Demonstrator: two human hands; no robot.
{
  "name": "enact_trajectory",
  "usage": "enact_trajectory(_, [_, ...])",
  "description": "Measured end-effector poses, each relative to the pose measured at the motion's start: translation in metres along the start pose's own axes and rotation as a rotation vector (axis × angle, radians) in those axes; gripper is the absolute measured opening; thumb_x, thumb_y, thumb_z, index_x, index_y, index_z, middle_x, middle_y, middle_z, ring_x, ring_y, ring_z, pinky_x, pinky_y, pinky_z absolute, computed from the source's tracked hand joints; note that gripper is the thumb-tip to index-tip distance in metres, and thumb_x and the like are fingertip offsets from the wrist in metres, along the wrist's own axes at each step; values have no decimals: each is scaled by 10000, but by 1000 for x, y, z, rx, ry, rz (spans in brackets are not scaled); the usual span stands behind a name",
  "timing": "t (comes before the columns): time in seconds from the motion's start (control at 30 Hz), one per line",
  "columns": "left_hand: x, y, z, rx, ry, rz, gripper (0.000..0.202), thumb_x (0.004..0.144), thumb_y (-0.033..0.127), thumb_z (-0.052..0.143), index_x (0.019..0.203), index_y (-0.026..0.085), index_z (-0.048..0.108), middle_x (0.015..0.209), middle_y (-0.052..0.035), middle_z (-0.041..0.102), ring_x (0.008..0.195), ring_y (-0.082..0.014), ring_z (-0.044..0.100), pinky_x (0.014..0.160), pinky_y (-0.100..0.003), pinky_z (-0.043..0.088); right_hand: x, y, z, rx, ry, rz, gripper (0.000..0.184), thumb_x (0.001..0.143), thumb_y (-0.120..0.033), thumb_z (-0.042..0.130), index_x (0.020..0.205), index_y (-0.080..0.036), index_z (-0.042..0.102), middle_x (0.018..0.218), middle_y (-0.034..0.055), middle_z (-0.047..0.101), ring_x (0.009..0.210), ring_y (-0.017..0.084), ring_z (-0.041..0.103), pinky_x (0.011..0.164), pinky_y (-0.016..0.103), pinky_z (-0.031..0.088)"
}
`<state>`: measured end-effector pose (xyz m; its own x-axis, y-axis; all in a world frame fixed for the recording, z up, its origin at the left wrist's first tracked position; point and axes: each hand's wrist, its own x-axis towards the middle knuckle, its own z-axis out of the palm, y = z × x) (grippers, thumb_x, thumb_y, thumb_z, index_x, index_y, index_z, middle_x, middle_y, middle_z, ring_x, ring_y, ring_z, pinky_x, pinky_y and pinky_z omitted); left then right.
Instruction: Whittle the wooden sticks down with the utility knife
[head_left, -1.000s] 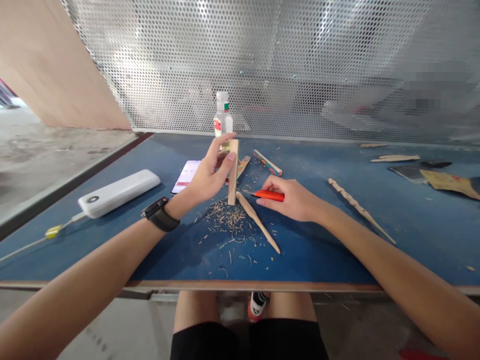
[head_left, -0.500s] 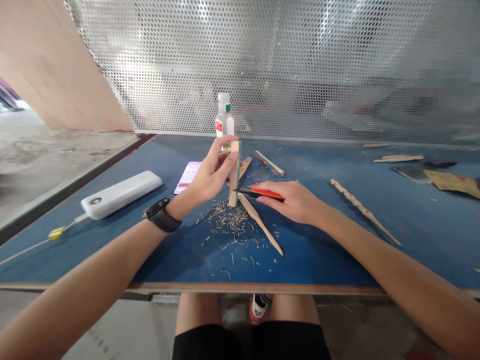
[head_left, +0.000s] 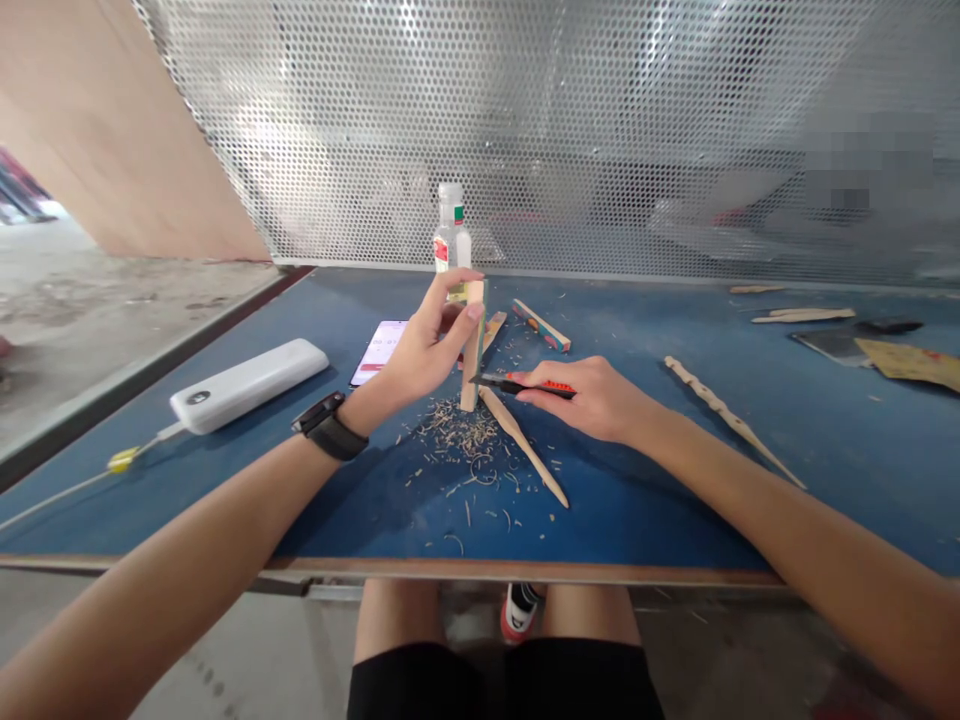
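Note:
My left hand [head_left: 437, 335] is closed on the upper part of a rectangular wooden stick [head_left: 472, 370], which stands nearly upright with a green strip along one side. In my right hand [head_left: 589, 395] is a red and black utility knife [head_left: 551, 387]. Its blade tip meets the stick's lower part, or lies right beside it; I cannot tell which. Below the stick, thin wood shavings [head_left: 472, 440] are scattered over the blue table [head_left: 337, 520]. A carved, pointed wooden stick [head_left: 529, 455] lies just to the right of the shavings.
A white power bank [head_left: 251, 385] with a cable and a phone [head_left: 379, 352] lie to the left. Clear bottles [head_left: 450, 230] stand behind my left hand. A painted wood strip [head_left: 541, 326] lies beyond the knife. On the right are a notched stick [head_left: 731, 420] and yellow sandpaper [head_left: 911, 362].
The knife sits slightly differently in my right hand, with less of the red handle showing. Both hands stay at the wooden stick, and the whole view has shifted a little.

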<state>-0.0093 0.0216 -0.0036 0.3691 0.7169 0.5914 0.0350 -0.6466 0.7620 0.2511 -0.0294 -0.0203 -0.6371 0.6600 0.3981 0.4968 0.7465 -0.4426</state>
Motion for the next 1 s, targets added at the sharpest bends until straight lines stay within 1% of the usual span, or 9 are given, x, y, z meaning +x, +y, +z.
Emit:
enact_trajectory(0.13, [-1,3,0,6,-20,8,358,1100,513,575,1398,328,506,838,8,648,609,-107,596,517,-215,548,-1,2,5,3,-127,-18,253,1104,-437,597,1205,-321,798,1257,1,841,1023,234,805,896,370,553])
enact_trajectory(0.33, [2,-2,-4,-19,-7,8,348,1093,516,588,1373,327,509,806,21,627,587,-102,592,525,-213,556,2,-4,1,-109,-154,-45,241,1100,-370,612,1224,-287,801,1114,4,867,847,201,792,786,328,522])
enact_trajectory(0.47, [3,-8,-6,-38,33,-19,344,1080,505,616,1349,327,494,835,18,638,603,-108,627,506,-208,571,3,-8,-5,-189,-155,-58,254,1094,-381,624,1231,-288,816,1083,2,872,837,208,795,768,334,518])
enact_trajectory(0.6, [2,-13,-7,11,34,-10,454,1033,467,709,1399,337,474,860,10,641,625,-114,643,517,-214,586,-2,1,-20,-304,-146,-41,285,1091,-390,600,1243,-310,827,1061,4,875,821,215,792,758,346,523])
enact_trajectory(0.73, [1,-17,-8,37,41,14,473,1042,451,699,1437,344,461,866,6,643,625,-114,639,536,-225,593,-11,21,-44,-439,-55,65,259,1023,-383,662,1193,-340,852,927,-1,868,614,183,701,636,339,474])
enact_trajectory(0.8, [0,-17,-8,54,46,21,473,1052,447,683,1453,340,455,880,-1,653,639,-116,642,550,-229,594,-14,23,-51,-395,25,122,262,1013,-416,684,1204,-340,846,1002,-2,873,596,167,687,619,329,479])
enact_trajectory(0.9, [0,-16,-6,79,50,34,470,1066,449,659,1470,333,449,908,-14,670,658,-116,634,561,-230,585,-12,12,-48,-283,153,102,291,994,-423,714,1231,-298,827,1086,16,872,743,184,770,708,316,543])
enact_trajectory(0.93, [0,-16,-6,85,49,40,467,1070,450,652,1473,331,447,909,-16,671,664,-117,631,566,-231,582,-10,5,-43,-248,164,61,290,992,-419,719,1224,-285,828,1086,19,873,771,187,785,726,309,558])
enact_trajectory(1.0, [0,-15,-5,93,45,56,462,1073,454,644,1473,330,449,903,-15,670,674,-119,626,586,-237,581,-6,-6,-30,-183,119,-19,299,1015,-397,712,1270,-283,816,1109,10,873,789,175,802,746,287,584])
